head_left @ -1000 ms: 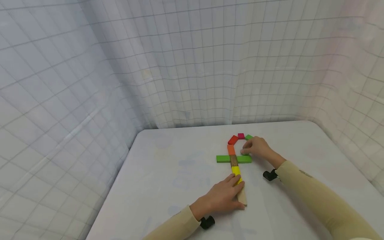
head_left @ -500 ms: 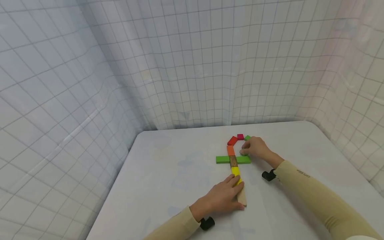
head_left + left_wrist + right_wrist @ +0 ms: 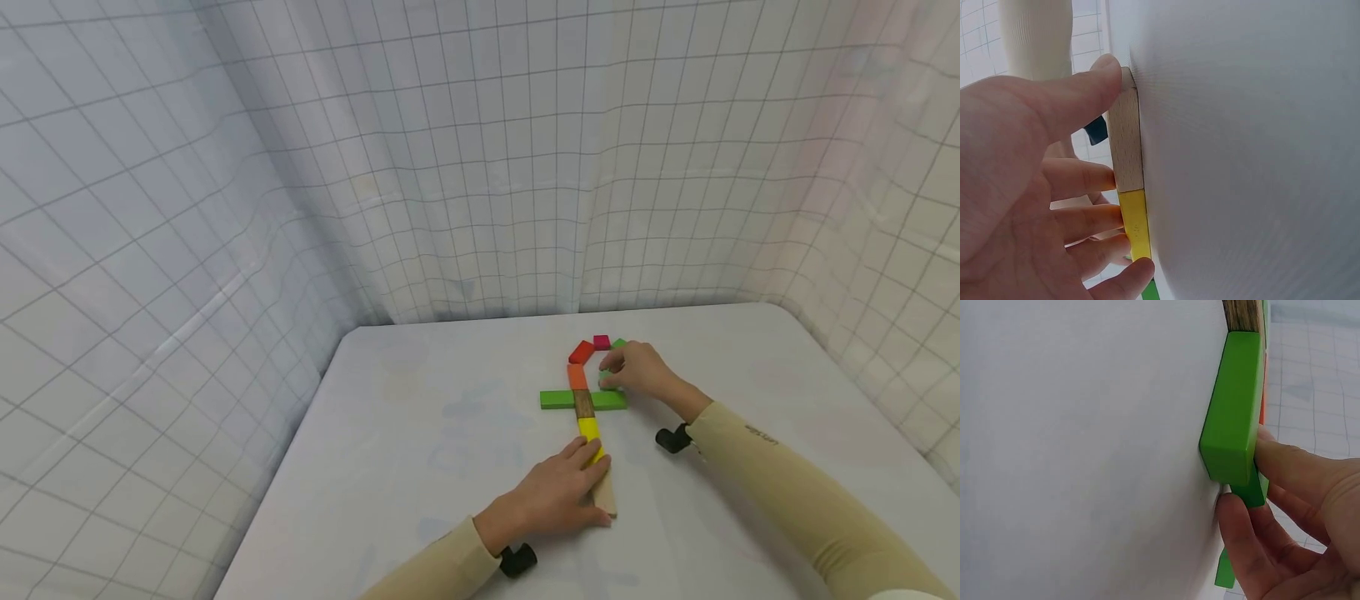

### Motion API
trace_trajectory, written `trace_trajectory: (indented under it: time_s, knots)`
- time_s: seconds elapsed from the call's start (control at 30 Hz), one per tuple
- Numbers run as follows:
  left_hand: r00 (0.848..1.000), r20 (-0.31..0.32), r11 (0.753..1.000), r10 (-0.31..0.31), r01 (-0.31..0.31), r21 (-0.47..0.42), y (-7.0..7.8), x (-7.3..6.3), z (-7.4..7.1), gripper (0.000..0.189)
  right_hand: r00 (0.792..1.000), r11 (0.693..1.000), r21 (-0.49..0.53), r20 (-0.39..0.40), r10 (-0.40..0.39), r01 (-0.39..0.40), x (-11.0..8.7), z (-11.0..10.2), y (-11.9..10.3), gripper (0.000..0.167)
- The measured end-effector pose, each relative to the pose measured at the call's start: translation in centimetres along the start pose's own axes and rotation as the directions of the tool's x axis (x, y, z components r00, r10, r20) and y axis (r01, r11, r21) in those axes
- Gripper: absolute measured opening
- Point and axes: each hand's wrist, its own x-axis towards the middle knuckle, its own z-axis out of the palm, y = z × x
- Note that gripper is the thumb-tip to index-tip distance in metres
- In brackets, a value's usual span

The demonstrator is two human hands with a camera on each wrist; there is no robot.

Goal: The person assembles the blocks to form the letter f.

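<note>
In the head view, wooden blocks lie in a cross shape with a curved top. My left hand [image 3: 551,492] rests with spread fingers on the yellow block [image 3: 588,428] and the plain wood block [image 3: 605,493]. Its thumb touches the plain block's near end in the left wrist view. My right hand [image 3: 643,372] pinches a small green block [image 3: 1249,492] between thumb and fingers, just beyond the long green block [image 3: 1235,400] of the right crossbar. The right hand partly hides another green block [image 3: 619,342] at the curve's top.
A brown block [image 3: 583,403] forms the cross's centre, with a green block [image 3: 557,400] on its left. Orange [image 3: 577,377], red [image 3: 582,352] and magenta [image 3: 602,342] blocks curve upward. A white table [image 3: 420,433] lies beneath; gridded curtains [image 3: 480,167] surround it.
The right hand's fingers have shifted slightly left, and the small green block with them. The left hand stays in place on the yellow and plain blocks.
</note>
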Motion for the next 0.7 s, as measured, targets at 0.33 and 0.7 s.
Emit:
trace_trajectory:
  time_s: [0.33, 0.7]
  knots:
    - [1.0, 0.001, 1.0, 0.002, -0.002, -0.009, 0.2, 0.0, -0.2, 0.082, 1.0, 0.999, 0.051, 0.019, 0.002, -0.003, 0.0, -0.2, 0.3, 0.023]
    - [1.0, 0.004, 1.0, 0.0, 0.0, -0.012, 0.2, 0.0, -0.4, 0.082, 1.0, 0.992, 0.125, 0.003, 0.009, -0.009, 0.3, -0.3, 1.3, 0.025]
